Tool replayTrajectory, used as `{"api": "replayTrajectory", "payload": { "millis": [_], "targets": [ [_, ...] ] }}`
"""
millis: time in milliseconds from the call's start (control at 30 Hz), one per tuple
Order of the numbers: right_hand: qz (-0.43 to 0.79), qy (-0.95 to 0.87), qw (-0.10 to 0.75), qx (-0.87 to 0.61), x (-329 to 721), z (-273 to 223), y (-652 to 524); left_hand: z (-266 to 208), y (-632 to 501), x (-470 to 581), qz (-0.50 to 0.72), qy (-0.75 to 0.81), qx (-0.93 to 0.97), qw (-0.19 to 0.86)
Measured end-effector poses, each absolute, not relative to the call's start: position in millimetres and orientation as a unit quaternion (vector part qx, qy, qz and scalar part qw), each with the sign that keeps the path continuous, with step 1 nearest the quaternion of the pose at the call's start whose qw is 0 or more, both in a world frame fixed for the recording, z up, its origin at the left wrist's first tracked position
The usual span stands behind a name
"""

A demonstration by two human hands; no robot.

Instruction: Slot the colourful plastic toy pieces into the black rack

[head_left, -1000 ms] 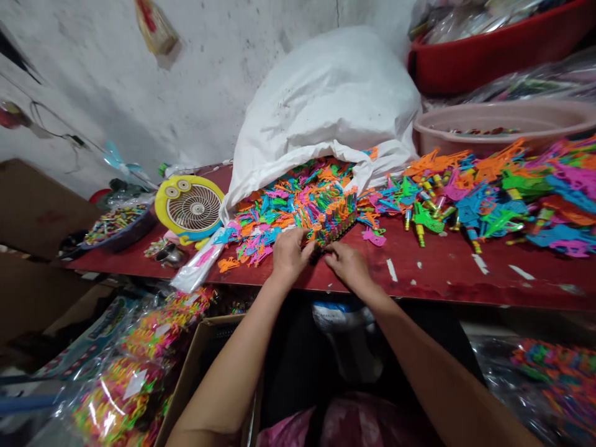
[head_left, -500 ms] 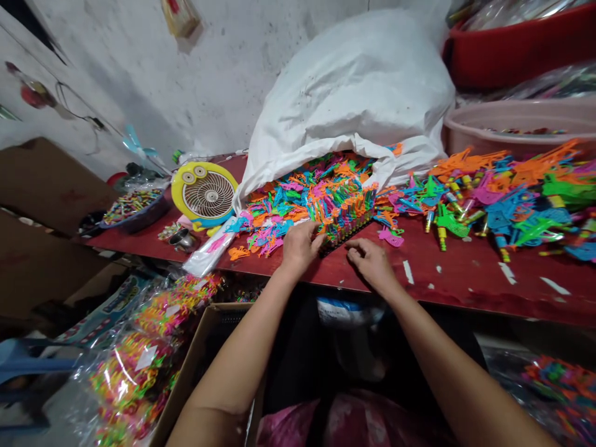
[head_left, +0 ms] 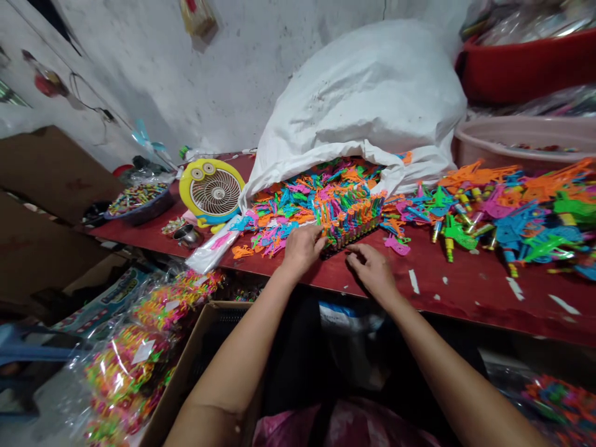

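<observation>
A dark rack (head_left: 342,248) stands at the table's front, filled with upright rows of small colourful plastic toy pieces (head_left: 356,217) on short tubes. My left hand (head_left: 302,249) is at the rack's left end, its fingers curled in; what they hold, if anything, is hidden. By the front edge of the rack is my right hand (head_left: 371,270), thumb and forefinger apart, with nothing visible between them. Behind the rack, a heap of loose plastic pieces (head_left: 288,205) in orange, blue, pink and green spills from a large white sack (head_left: 367,87).
A yellow fan (head_left: 213,191), a metal cup (head_left: 187,236) and a basin of small pieces (head_left: 139,208) are on the left. Finished-looking toys with tubes (head_left: 521,223) pile up on the right, before a pink tub (head_left: 526,133). Bagged pieces (head_left: 125,360) lie below left.
The whole view has shifted slightly, so the table things sit a little lower and further right. Both hands remain at the rack, with only slight finger movement.
</observation>
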State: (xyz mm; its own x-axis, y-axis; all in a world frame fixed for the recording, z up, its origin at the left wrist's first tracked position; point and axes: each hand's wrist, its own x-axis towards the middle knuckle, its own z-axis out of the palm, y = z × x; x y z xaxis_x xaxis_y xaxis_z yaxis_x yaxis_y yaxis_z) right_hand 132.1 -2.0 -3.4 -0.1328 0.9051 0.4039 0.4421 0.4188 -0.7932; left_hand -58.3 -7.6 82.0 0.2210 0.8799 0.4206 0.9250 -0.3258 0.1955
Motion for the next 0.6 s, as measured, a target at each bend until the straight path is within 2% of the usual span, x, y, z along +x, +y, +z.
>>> {"api": "replayTrajectory", "payload": {
  "millis": [233, 367, 533, 600],
  "targets": [
    [0.165, -0.733, 0.447, -0.486, 99, 0, -1, 94, -6, -56, -0.199, -0.575, -0.793, 0.040],
    [0.094, -0.739, 0.423, -0.516, 97, 1, 2, 90, -4, -58, -0.221, -0.558, -0.800, 0.014],
    [0.119, -0.744, 0.412, -0.512, 104, 4, 7, 55, -7, -68, -0.446, -0.531, -0.718, -0.055],
    [0.144, -0.740, 0.408, -0.515, 108, 4, 9, 35, -9, -72, -0.484, -0.568, -0.661, -0.079]
  ]
}}
